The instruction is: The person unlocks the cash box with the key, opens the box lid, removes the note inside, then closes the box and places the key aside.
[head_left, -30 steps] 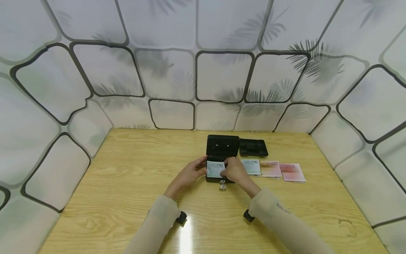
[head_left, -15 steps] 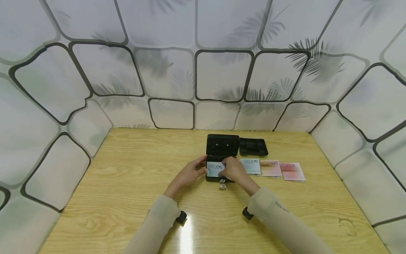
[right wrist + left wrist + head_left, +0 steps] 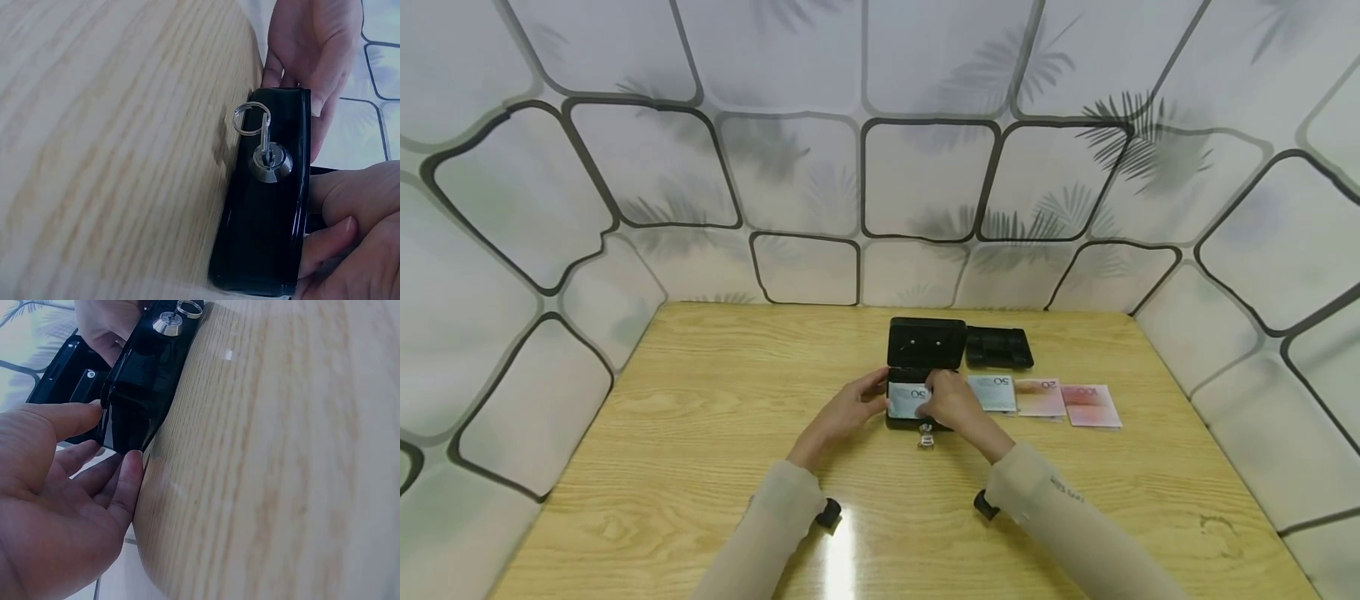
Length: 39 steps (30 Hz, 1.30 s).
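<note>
Bench (image 3: pixel 700 433): light wood grain, fills the lower half of the head view, patterned walls on three sides.

Cash box (image 3: pixel 922 367): black, just right of frame centre in the head view, lid standing open at the back. A 20 note (image 3: pixel 910 400) lies in the box opening, partly covered by fingers.

Tray (image 3: pixel 998 347): black, on the bench just right of the box lid.

Three more notes (image 3: pixel 1045 400) in a row on the bench right of the box, below the tray.

Left hand (image 3: pixel 848 410): at the box's left end. In the left wrist view the thumb and fingers (image 3: pixel 128 481) are nearly straight and touch the box's edge and corner; nothing is gripped.

Right hand (image 3: pixel 953 402): on the box's right front, over the note. In the right wrist view its fingers (image 3: pixel 331 240) curl over the rim into the box; whether they pinch the note cannot be told.

Key (image 3: pixel 265 140): in the front lock, ring (image 3: pixel 252 119) attached, seen mid-frame in the right wrist view.
</note>
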Available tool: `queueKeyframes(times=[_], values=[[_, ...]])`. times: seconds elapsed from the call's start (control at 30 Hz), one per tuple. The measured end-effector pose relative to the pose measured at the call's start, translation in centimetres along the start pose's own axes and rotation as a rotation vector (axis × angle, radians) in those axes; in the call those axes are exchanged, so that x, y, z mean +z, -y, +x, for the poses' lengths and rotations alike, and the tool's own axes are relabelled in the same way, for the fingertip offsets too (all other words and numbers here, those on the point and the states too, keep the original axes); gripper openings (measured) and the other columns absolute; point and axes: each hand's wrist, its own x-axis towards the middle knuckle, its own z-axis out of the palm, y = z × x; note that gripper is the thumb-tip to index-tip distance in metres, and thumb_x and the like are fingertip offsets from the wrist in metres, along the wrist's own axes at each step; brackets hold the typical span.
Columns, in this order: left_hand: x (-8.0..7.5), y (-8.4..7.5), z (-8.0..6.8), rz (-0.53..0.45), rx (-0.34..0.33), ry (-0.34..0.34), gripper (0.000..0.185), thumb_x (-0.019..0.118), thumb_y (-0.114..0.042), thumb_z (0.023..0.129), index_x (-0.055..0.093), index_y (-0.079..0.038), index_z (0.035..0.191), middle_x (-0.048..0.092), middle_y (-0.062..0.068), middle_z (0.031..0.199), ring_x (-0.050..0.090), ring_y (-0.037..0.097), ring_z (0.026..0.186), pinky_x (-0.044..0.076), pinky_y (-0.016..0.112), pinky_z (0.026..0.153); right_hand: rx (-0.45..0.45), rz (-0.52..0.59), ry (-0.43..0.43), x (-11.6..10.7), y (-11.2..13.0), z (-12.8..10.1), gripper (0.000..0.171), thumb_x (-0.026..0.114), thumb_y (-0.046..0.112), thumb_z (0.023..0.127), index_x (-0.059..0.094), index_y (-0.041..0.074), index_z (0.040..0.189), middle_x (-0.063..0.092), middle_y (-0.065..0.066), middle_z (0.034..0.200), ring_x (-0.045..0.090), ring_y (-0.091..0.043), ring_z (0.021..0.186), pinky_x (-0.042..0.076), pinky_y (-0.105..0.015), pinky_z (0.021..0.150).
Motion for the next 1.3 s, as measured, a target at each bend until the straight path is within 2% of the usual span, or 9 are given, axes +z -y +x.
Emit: queueKeyframes(times=[0.07,0.23,0.4,0.6,0.8,0.9,1.03,1.13,1.3], values=[[0.0,0.0,0.0,0.015,0.003,0.004,0.061,0.060,-0.011,0.105,0.036,-0.006,0.161,0.044,0.015,0.159,0.045,0.034,0.143,0.034,0.051,0.118,0.012,0.024,0.005,0.0,0.0,0.0,0.044,0.093,0.016,0.077,0.069,-0.003,0.108,0.069,-0.014,0.103,0.066,-0.032,0.096,0.055,-0.049,0.086],[-0.1,-0.1,-0.1,0.038,0.012,0.010,0.061,0.059,-0.011,0.106,0.034,-0.007,0.161,0.040,0.013,0.162,0.044,0.033,0.144,0.034,0.050,0.118,0.020,0.091,-0.018,0.1,-0.1,0.1,0.030,0.088,0.010,0.080,0.063,0.003,0.095,0.061,-0.008,0.085,0.057,-0.025,0.074,0.050,-0.043,0.069],[-0.1,0.0,-0.1,0.042,0.022,0.013,0.061,0.059,-0.011,0.106,0.034,-0.006,0.161,0.040,0.015,0.162,0.044,0.034,0.144,0.034,0.050,0.118,0.014,0.214,-0.067,0.3,-0.6,0.3,0.017,0.081,0.008,0.089,0.066,0.006,0.082,0.063,-0.003,0.075,0.056,-0.017,0.061,0.046,-0.032,0.058],[-0.1,0.2,-0.1,0.047,0.022,0.006,0.061,0.060,-0.012,0.106,0.035,-0.004,0.161,0.042,0.016,0.160,0.045,0.034,0.143,0.035,0.051,0.117,0.037,0.378,-0.061,-0.1,-0.9,0.0,0.032,0.077,0.011,0.094,0.066,0.005,0.064,0.060,-0.009,0.055,0.048,-0.013,0.044,0.035,-0.027,0.043],[-0.1,0.1,-0.1,0.051,0.021,0.004,0.061,0.059,-0.014,0.106,0.035,-0.005,0.161,0.043,0.016,0.160,0.046,0.034,0.142,0.035,0.051,0.117,0.078,0.420,-0.042,-0.4,-0.9,-0.1,0.029,0.074,0.013,0.097,0.069,0.007,0.069,0.061,-0.011,0.056,0.048,-0.014,0.045,0.033,-0.027,0.044],[-0.1,0.2,-0.1,0.057,0.027,0.006,0.061,0.059,-0.014,0.106,0.035,-0.004,0.161,0.043,0.017,0.159,0.046,0.035,0.142,0.035,0.051,0.117,0.084,0.420,-0.042,-0.5,-1.1,0.1,0.026,0.074,0.011,0.096,0.070,0.003,0.072,0.059,-0.010,0.054,0.049,-0.013,0.045,0.034,-0.026,0.044],[-0.1,0.2,-0.1,0.059,0.034,0.011,0.060,0.059,-0.013,0.106,0.035,-0.003,0.160,0.043,0.018,0.159,0.046,0.036,0.141,0.036,0.051,0.116,0.122,0.466,-0.044,-0.6,-1.2,0.3,0.010,0.077,0.006,0.091,0.073,-0.003,0.090,0.061,-0.009,0.059,0.054,-0.015,0.048,0.039,-0.025,0.044],[-0.1,0.3,0.0,0.060,0.030,0.013,0.060,0.060,-0.014,0.106,0.035,-0.004,0.160,0.043,0.018,0.159,0.046,0.035,0.141,0.036,0.051,0.116,0.146,0.497,-0.053,-0.6,-1.3,0.3,0.015,0.079,0.005,0.089,0.073,-0.004,0.100,0.063,-0.010,0.062,0.057,-0.016,0.050,0.041,-0.025,0.045],[-0.1,0.2,0.0,0.068,0.026,0.008,0.061,0.061,-0.015,0.105,0.037,-0.004,0.160,0.046,0.019,0.156,0.047,0.035,0.141,0.035,0.051,0.117,0.113,0.504,-0.068,-0.8,-1.5,0.1,0.012,0.078,0.009,0.093,0.076,-0.002,0.093,0.062,-0.006,0.058,0.054,-0.013,0.047,0.039,-0.025,0.044]])
